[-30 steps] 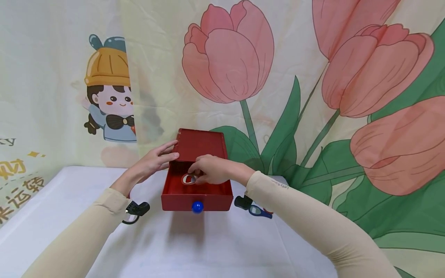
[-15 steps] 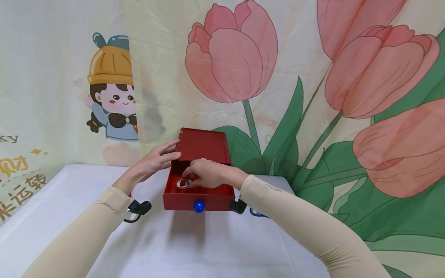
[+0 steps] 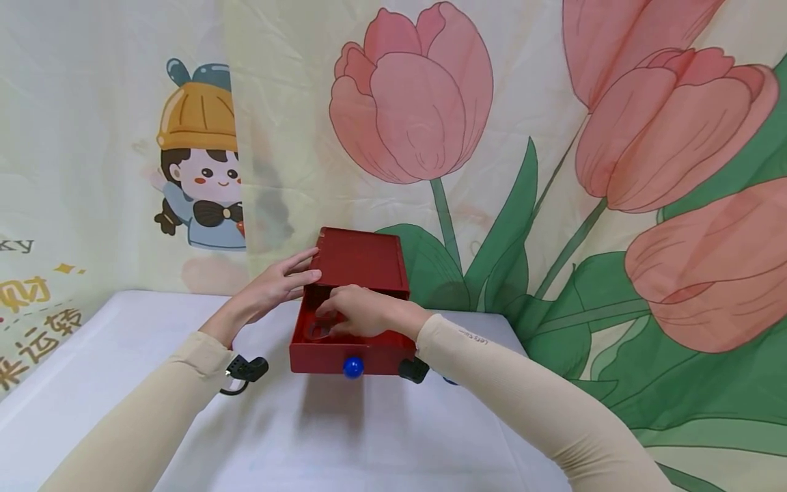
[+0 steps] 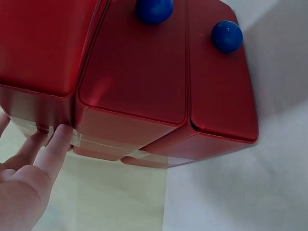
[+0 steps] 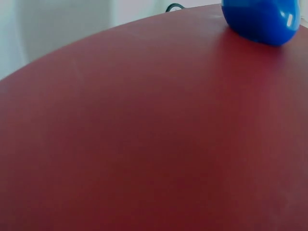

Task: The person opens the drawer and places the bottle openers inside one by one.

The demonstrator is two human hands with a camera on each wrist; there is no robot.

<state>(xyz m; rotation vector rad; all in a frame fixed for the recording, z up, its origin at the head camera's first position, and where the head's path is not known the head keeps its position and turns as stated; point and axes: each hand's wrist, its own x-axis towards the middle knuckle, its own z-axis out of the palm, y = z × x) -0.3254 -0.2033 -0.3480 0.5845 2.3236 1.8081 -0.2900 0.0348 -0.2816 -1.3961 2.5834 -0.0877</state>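
A white cloth (image 3: 295, 437) covers the table, lightly creased on the right, with soft shadow in front of a red drawer cabinet (image 3: 363, 258) at the far side. Behind it hangs a pale fabric backdrop (image 3: 277, 130), printed with large pink tulips (image 3: 424, 113) at the centre and right, and with a cartoon child (image 3: 205, 184) in a yellow hat on the left. Gold and dark lettering (image 3: 46, 321) runs down the far left.

The top drawer (image 3: 320, 359) is pulled out toward the near side, a blue round knob (image 3: 353, 367) on its front; two lower drawers, also with blue knobs, sit below it in the left wrist view. A ring-shaped object (image 3: 319, 337) is inside the top drawer, toward its left. The right hand (image 3: 363, 311) reaches in from the right, thumb and fingers around the ring; whether they pinch it cannot be told. The left hand (image 3: 267, 290) has its fingers extended and apart, tips touching the cabinet's left side, holding nothing. Beige sleeves (image 3: 154, 403) cover both forearms. A small blue item (image 3: 451, 380) shows partly beside the right sleeve.
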